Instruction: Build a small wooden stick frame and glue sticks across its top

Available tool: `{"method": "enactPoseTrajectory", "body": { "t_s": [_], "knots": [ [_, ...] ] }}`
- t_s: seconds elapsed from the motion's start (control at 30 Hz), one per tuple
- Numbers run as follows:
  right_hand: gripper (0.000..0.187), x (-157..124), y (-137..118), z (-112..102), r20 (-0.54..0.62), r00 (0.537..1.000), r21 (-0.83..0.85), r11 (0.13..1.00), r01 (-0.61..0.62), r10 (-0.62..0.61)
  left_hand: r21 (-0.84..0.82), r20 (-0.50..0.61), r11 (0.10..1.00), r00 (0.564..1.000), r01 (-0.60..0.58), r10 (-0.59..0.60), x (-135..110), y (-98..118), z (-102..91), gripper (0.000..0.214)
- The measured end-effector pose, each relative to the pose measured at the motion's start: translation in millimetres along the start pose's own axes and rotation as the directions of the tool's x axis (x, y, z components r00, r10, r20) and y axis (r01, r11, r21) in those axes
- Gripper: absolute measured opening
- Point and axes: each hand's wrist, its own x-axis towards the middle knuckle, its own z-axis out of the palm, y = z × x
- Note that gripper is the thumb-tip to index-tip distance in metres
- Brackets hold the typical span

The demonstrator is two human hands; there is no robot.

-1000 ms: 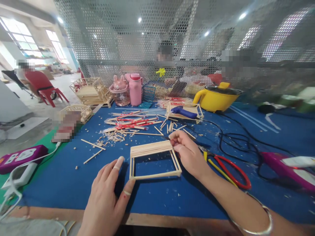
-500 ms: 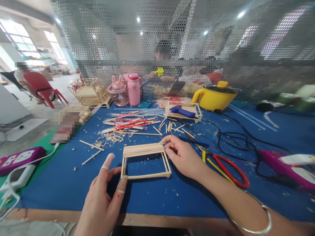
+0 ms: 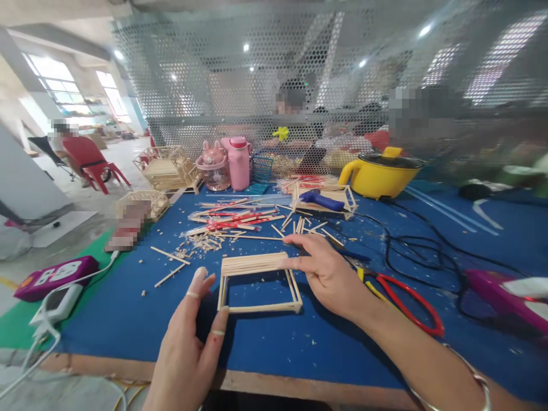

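A small frame of pale wooden sticks [image 3: 261, 310] rests on the blue table, with several sticks laid side by side as slats [image 3: 250, 263] along its far side. My left hand [image 3: 188, 331] is at its left end, thumb tip against the near left corner. Its other visible fingers are stretched out, apart from the thumb; white bands circle the thumb and a finger. My right hand [image 3: 329, 274] reaches over the far right corner. The thumb touches the right end of the slats, while the index finger extends above them, apart from the thumb.
Loose sticks, scraps [image 3: 205, 242] and red-wrapped stick bundles [image 3: 240, 220] lie beyond the frame. A blue glue gun [image 3: 321, 200] rests on another stick frame. Red-handled pliers [image 3: 415, 302], black cables [image 3: 411, 245] and a yellow pot [image 3: 385, 176] are at right. A perforated screen [image 3: 205, 74] stands behind.
My right fingers have shifted from the far right corner, with the thumb now over the slat ends and the index finger stretched. My left fingers have lifted off the frame's left side. The view has shifted slightly.
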Motion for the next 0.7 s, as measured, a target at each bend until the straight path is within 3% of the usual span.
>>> {"method": "enactPoseTrajectory", "body": {
  "t_s": [0.13, 0.33, 0.47, 0.57, 0.7],
  "knots": [
    [0.058, 1, -6, 4, 0.019, 1.0, -0.021, 1.0, 0.002, -0.001, -0.025, -0.006, 1.0, 1.0, -0.013, 0.012, 1, 3, -0.8, 0.064],
    [0.026, 8, -11, 10, -0.014, 0.992, 0.101, 0.988, -0.121, 0.123, -0.089, 0.072, 0.992, 0.994, 0.088, -0.082, 1, 7, -2.7, 0.062],
    [0.023, 9, -3, 10, -0.078, 0.966, 0.136, 0.962, -0.236, 0.248, -0.127, 0.11, 0.985, 0.988, 0.12, -0.106, 2, 9, -4.3, 0.062],
    [0.027, 8, 9, 6, -0.195, 0.906, 0.181, 0.922, -0.343, 0.375, -0.195, 0.125, 0.973, 0.987, 0.122, -0.098, 6, 10, -7.2, 0.062],
    [0.033, 4, 30, -3, -0.391, 0.773, 0.215, 0.866, -0.452, 0.5, -0.329, 0.172, 0.938, 0.983, 0.114, -0.059, 13, 11, -12.6, 0.063]
  ]
}}
